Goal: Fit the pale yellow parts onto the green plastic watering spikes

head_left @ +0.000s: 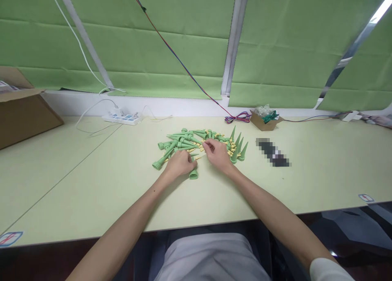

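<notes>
A pile of green plastic spikes [181,144] with wide, hollow cup-like ends lies on the table, mixed with small yellow pieces [230,152]. At the near side of the pile, my left hand [181,163] is closed around one green spike, whose open round end [193,175] points toward me. Just right of it, my right hand [217,153] pinches thumb and fingertips together over the middle of the pile. Whatever is between those fingertips is too small to make out. Several spikes [239,148] stand upright on their wide ends beyond my right hand.
Behind the pile are a power strip [124,117], a coiled red-blue cable [238,117] and a small cardboard box [266,123] with plastic bags. A blurred dark object [272,152] lies to the right. An open carton [26,113] occupies the far left.
</notes>
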The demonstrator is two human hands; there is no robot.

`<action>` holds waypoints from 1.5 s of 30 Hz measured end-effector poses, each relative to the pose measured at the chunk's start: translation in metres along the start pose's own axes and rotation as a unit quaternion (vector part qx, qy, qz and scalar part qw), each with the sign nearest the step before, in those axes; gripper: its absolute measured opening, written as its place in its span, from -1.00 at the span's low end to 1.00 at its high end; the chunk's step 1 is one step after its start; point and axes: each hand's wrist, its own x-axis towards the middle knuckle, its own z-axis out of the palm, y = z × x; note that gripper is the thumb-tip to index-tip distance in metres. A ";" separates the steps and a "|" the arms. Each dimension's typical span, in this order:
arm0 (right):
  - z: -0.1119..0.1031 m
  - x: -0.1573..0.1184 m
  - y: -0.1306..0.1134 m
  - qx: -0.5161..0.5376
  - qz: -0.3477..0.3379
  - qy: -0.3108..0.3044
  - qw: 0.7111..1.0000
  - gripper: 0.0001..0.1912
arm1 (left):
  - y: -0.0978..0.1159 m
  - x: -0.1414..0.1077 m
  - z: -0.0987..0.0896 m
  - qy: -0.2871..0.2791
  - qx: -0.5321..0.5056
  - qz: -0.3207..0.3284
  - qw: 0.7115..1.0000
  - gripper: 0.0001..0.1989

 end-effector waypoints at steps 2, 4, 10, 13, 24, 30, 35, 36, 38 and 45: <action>0.000 0.000 0.000 0.001 -0.001 -0.002 1.000 -0.72 | -0.001 0.001 0.001 -0.012 -0.002 0.013 1.000 -0.74; 0.001 -0.001 0.001 0.002 -0.003 -0.003 1.000 -0.72 | -0.002 0.002 0.002 -0.020 -0.008 0.022 1.000 -0.73; 0.003 -0.001 0.005 0.006 -0.011 -0.004 1.000 -0.72 | -0.005 0.004 0.006 -0.012 -0.020 0.040 0.999 -0.69; 0.003 -0.001 0.006 0.007 -0.011 -0.006 1.000 -0.72 | -0.006 0.005 0.007 -0.005 -0.031 0.045 0.999 -0.70; 0.003 -0.002 0.006 0.015 -0.009 -0.010 1.000 -0.74 | -0.005 0.004 -0.001 0.067 -0.088 0.024 0.994 -0.75; 0.003 -0.001 0.004 0.018 -0.008 -0.008 1.000 -0.74 | -0.003 0.006 -0.004 0.121 -0.168 0.014 0.978 -0.80; 0.003 -0.001 0.001 0.043 0.013 -0.005 0.999 -0.73 | -0.001 0.007 -0.007 0.114 -0.284 -0.040 0.951 -0.76; 0.003 -0.001 0.000 0.056 0.026 -0.004 0.998 -0.73 | 0.000 0.007 -0.008 0.108 -0.308 -0.050 0.944 -0.75; 0.004 -0.002 0.000 0.089 0.056 -0.004 0.994 -0.72 | 0.002 0.006 -0.011 0.097 -0.357 -0.067 0.927 -0.74; 0.006 -0.002 0.000 0.125 0.084 -0.001 0.989 -0.70 | 0.009 0.001 -0.015 0.069 -0.483 -0.079 0.869 -0.74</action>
